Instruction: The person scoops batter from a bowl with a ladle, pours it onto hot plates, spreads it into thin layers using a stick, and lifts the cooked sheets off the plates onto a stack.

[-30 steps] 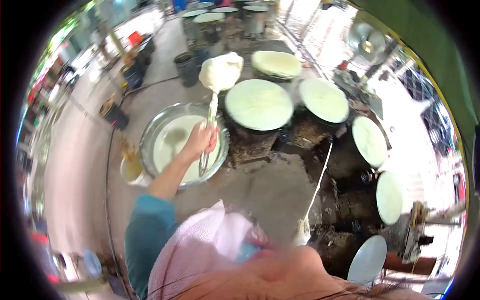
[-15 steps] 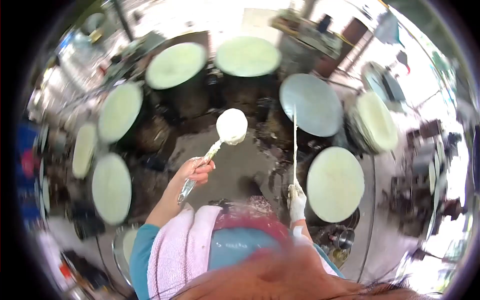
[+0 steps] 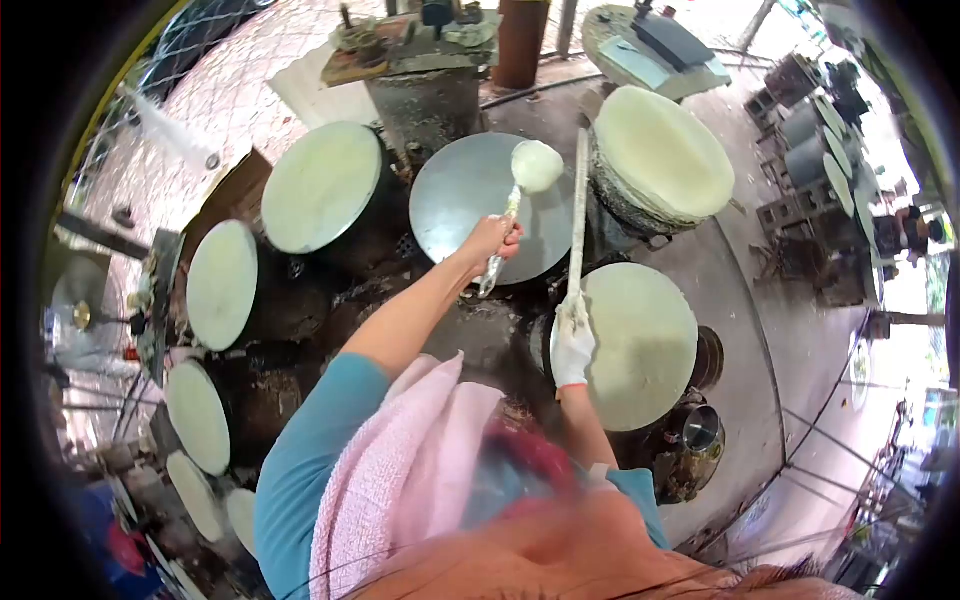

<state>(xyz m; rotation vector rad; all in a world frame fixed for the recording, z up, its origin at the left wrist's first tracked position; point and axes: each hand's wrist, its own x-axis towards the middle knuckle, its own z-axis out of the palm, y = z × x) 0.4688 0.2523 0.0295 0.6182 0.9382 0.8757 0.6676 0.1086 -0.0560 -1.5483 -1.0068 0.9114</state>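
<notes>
My left hand [image 3: 490, 240] is wrapped round the handle of a batter-coated ladle [image 3: 538, 166]. The ladle's bowl, whitish with batter, hangs over the right part of a bare grey round griddle [image 3: 450, 205]. In my right hand [image 3: 573, 345], in a white glove, is a long pale stick [image 3: 579, 215] smeared with batter, pointing away from me along the griddle's right edge. That hand overlaps the left rim of a griddle covered by a pale round sheet [image 3: 640, 345]. Whether it touches the griddle I cannot tell.
More round griddles with pale sheets curve round to the left, one [image 3: 325, 190] beside the bare griddle. A thick round pile or crusted vessel with a pale top [image 3: 665, 155] stands right of the stick. A metal pot [image 3: 700, 428] sits at lower right. Behind is a cluttered stand [image 3: 425, 100].
My view has turned right. The ladle has moved from above the floor to over the bare griddle. Both hands keep hold of their tools.
</notes>
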